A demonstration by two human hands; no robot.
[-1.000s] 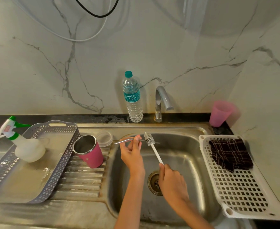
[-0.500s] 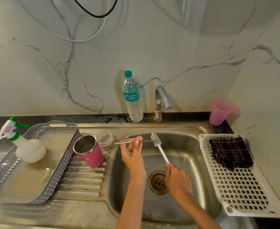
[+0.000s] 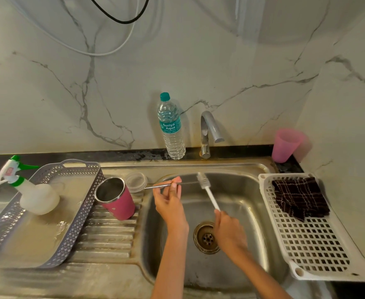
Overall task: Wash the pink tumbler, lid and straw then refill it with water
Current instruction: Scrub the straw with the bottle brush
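We see a softly, evenly lit scene, a little dim, with a warm greenish cast. Light from the front throws faint shadows on the marble wall beside the water bottle and the pink cup. Dull glare lies on the rim of the steel sink and the metal lip of the pink tumbler, and the wide lens bows lines near the edges, where detail softens.

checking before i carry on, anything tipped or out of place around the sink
The pink tumbler sits tilted on the ribbed drainboard, not upright. Its open rim leans toward the grey basket; whether they touch is unclear. Nothing else stands out.
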